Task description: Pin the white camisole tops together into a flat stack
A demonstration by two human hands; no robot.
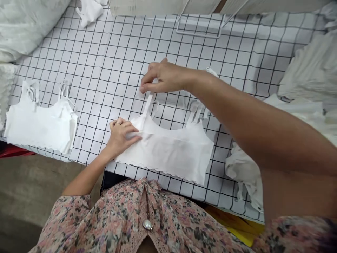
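Observation:
A white camisole bra top (168,151) lies flat on the checked table cover in front of me, its thin straps pointing away and its scalloped hem toward me. My left hand (121,135) is at its left side, thumb and fingers closed on the fabric edge just below the left strap. Above it, my right hand (158,77) pinches the upper end of that left strap (147,105) and holds it stretched away from the top. The right straps (195,112) lie loose, partly close to my right forearm.
A stack of similar white tops (39,123) lies at the left. White garments (310,70) are piled at the right. A white wire stand (198,34) and cardboard boxes (163,7) stand at the back. A large plastic-wrapped bundle (26,24) fills the far left corner.

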